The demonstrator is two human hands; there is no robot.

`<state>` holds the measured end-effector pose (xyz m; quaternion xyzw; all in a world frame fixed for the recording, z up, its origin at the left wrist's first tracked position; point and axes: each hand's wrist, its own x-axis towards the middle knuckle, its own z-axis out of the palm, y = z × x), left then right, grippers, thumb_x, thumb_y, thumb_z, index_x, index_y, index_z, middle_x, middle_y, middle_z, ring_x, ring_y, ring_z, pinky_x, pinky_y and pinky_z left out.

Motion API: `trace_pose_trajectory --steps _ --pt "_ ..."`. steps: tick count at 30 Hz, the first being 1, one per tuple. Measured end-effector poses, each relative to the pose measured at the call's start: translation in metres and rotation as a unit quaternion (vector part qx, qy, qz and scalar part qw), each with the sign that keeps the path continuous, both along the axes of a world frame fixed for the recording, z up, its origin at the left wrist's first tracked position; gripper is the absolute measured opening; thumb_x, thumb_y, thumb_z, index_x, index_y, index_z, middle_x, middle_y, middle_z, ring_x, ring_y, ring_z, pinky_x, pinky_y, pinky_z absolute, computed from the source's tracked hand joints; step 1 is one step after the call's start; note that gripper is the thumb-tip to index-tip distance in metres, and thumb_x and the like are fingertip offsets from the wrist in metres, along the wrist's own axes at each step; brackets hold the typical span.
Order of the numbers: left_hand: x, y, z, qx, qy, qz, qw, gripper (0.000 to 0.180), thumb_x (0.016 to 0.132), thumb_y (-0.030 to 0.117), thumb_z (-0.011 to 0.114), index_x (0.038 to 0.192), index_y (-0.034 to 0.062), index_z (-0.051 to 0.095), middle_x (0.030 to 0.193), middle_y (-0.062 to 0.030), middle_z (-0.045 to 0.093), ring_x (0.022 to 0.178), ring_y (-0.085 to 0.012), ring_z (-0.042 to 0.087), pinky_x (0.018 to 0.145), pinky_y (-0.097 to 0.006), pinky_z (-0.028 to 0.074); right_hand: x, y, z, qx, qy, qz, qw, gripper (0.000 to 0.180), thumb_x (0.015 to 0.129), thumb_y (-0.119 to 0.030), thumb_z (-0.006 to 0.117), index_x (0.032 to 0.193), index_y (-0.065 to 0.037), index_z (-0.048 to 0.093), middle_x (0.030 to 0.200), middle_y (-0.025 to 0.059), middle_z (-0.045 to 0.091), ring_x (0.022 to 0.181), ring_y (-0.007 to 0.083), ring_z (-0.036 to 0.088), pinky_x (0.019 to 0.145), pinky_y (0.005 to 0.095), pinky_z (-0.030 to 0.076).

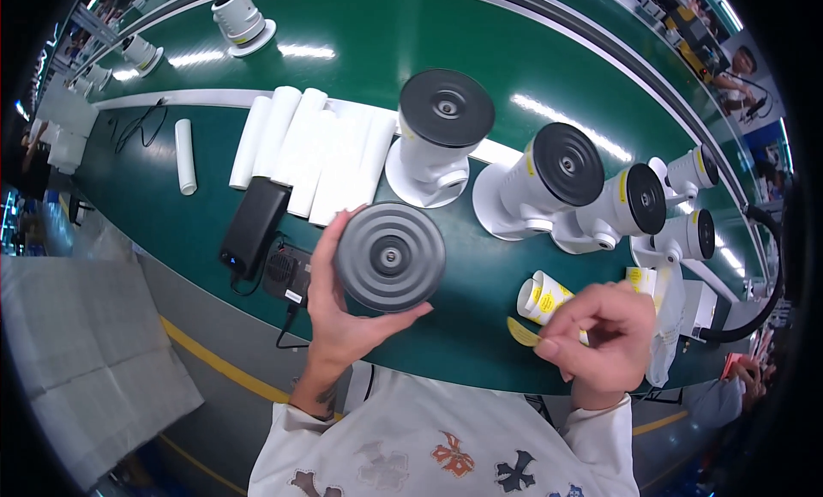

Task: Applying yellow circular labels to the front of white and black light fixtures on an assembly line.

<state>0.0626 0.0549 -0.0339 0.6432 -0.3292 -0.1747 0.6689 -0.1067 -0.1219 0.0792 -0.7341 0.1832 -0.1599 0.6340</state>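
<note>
Head view: left hand (336,332) holds a ridged disc (390,257), right hand (607,332) pinches a yellow label (521,331) that squeezing could crease.

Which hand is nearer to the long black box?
Left. The left hand is to the right of the long black box, apart from it; the right hand is much farther right.

Dk-gray rnd unit (416,270) w/ concentric ridges, ridged face up, held by its side in L hand (336,321); sm. thin yellow label (520,332), slightly curved, pinched at one end in R hand (604,330), free end pointing L, apart from unit.
</note>
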Motion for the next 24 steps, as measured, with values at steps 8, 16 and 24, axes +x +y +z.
trace_pose_trajectory --steps 8,16,24 --pt "-0.02 0.001 0.009 -0.027 0.0 -0.118 0.993 0.099 0.055 0.015 0.093 0.136 -0.001 0.04 0.132 -0.0191 0.05 0.118 -0.0321 0.055 0.098 -0.039 0.046 0.052 0.003 0.005 0.093 0.091 0.11 0.985 0.009 0.072 0.009 0.072 0.073 0.006 0.064 0.046 0.0028 0.056 0.036 0.005 0.045 0.039 0.0199 0.029" --pt "-0.029 -0.009 0.0 -0.057 -0.064 -0.151 0.985 0.095 0.057 0.02 0.092 0.135 0.0002 0.041 0.134 -0.0208 0.048 0.119 -0.0356 0.052 0.098 -0.041 0.045 0.049 -0.003 -0.001 0.088 0.185 0.146 0.968 0.009 0.069 0.009 0.074 0.072 0.007 0.065 0.047 0.0027 0.056 0.038 0.0046 0.046 0.041 0.0204 0.029" --pt "-0.032 -0.011 -0.018 -0.109 -0.075 -0.152 0.98 0.096 0.059 0.019 0.091 0.136 0.0018 0.037 0.137 -0.0224 0.044 0.123 -0.0382 0.049 0.1 -0.045 0.043 0.03 -0.003 -0.002 0.061 0.178 0.166 0.968 0.011 0.067 0.008 0.076 0.074 0.005 0.068 0.044 0.0001 0.053 0.039 0.0038 0.044 0.042 0.0223 0.027"
